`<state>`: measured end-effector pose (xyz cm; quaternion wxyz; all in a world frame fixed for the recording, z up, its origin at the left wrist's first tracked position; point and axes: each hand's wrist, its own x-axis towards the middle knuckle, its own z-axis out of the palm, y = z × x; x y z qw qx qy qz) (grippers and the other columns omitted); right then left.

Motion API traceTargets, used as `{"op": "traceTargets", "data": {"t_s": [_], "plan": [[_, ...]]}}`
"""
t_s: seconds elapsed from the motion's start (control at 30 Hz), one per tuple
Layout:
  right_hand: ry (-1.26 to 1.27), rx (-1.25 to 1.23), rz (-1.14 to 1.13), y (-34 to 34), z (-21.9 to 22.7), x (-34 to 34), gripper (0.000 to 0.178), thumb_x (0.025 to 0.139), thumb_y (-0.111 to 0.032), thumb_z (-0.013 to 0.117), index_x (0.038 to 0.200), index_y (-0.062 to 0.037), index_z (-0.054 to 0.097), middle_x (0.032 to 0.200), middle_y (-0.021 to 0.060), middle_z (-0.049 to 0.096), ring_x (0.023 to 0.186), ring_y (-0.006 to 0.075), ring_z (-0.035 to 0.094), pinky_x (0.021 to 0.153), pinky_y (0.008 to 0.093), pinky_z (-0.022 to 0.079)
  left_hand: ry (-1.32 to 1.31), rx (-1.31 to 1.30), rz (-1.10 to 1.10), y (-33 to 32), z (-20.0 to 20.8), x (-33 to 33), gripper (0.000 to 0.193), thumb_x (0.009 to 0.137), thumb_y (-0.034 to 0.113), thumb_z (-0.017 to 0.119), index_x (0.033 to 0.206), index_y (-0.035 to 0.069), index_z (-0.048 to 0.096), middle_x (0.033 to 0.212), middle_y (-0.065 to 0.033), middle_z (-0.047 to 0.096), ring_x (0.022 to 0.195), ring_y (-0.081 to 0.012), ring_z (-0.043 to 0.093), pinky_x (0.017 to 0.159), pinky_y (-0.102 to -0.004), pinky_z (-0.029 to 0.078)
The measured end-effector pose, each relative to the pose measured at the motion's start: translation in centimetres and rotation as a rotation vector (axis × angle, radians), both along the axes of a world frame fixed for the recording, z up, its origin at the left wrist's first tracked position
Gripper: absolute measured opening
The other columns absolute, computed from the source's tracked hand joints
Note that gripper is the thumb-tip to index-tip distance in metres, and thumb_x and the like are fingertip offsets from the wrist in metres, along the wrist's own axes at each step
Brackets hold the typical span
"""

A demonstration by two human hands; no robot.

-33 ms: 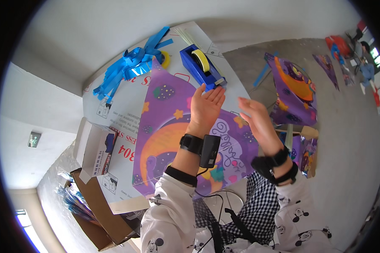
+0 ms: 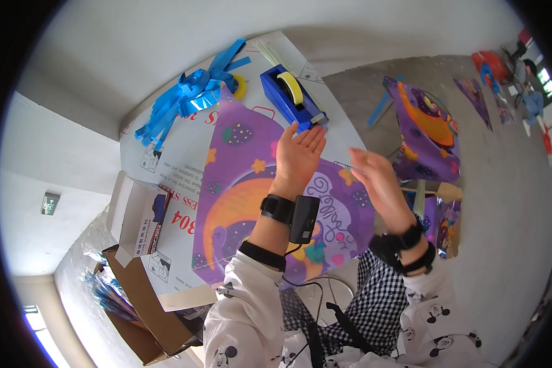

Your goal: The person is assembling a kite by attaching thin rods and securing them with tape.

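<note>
My left hand (image 2: 298, 156) is palm up over a purple printed sheet (image 2: 239, 136), its fingers stretched and empty. Its fingertips reach the front end of a blue tape dispenser (image 2: 282, 98) holding a yellow roll; whether they touch it I cannot tell. To the right, my right hand (image 2: 374, 175) is raised side-on above the sheet's right edge, fingers extended and nothing in them. The sheet lies flat on the table, pointed at its far end, with an orange crescent moon, stars and berries. My forearms cover part of it.
Blue strips (image 2: 187, 98) lie heaped at the back left beside a yellow tape roll (image 2: 240, 88). A white box (image 2: 129, 214) sits at the table's left edge, above a brown carton (image 2: 144, 300). A similar purple sheet (image 2: 426, 132) and an open carton (image 2: 452, 214) are at right.
My right hand and wrist have shifted slightly to the right and down. My left hand stays in nearly the same place.
</note>
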<state>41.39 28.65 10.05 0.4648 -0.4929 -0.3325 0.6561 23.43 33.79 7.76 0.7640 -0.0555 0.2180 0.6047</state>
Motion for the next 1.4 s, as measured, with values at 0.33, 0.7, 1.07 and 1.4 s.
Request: {"op": "traceTargets", "data": {"t_s": [0.33,0.7,1.07,1.4], "plan": [[-0.059,-0.138,0.011,-17.3,1.1,11.5,0.01,0.092,-0.007,0.059,0.101,-0.0019,0.063,0.115,0.0104,0.061,0.11,0.0199,0.057,0.099,0.036,0.046,0.207,-0.059,-0.002,0.7,-0.4,2.1,0.067,0.096,0.027,0.051,0.141,-0.011,0.02,0.144,-0.0241,0.037,0.132,-0.0358,0.041,0.11,-0.0422,0.034],[-0.228,-0.241,-0.004,-23.8,0.5,14.6,0.008,0.091,-0.005,0.059,0.084,-0.0063,0.056,0.111,0.0068,0.059,0.104,0.0163,0.056,0.092,0.031,0.045,0.594,-0.064,-0.08,2.8,-2.4,3.2,0.064,0.089,0.047,0.06,0.12,-0.008,0.055,0.119,-0.0168,0.06,0.113,-0.0276,0.058,0.098,-0.0347,0.044],[-0.171,-0.22,-0.025,-24.1,0.0,15.0,0.008,0.094,-0.005,0.056,0.086,-0.0052,0.053,0.116,0.009,0.057,0.115,0.0213,0.053,0.102,0.0384,0.042,0.627,-0.095,-0.035,2.9,-2.1,3.1,0.045,0.086,0.037,0.069,0.106,-0.003,0.062,0.099,-0.0096,0.067,0.093,-0.0207,0.066,0.08,-0.0282,0.051],[-0.182,-0.194,-0.025,-24.6,0.1,14.8,0.003,0.094,-0.004,0.055,0.091,-0.0056,0.055,0.116,0.0085,0.057,0.116,0.0213,0.054,0.1,0.0379,0.044,1.039,0.012,0.107,3.2,-3.8,3.7,0.019,0.085,0.017,0.071,0.084,-0.002,0.071,0.078,-0.0065,0.069,0.069,-0.0126,0.063,0.062,-0.0228,0.049]]}}
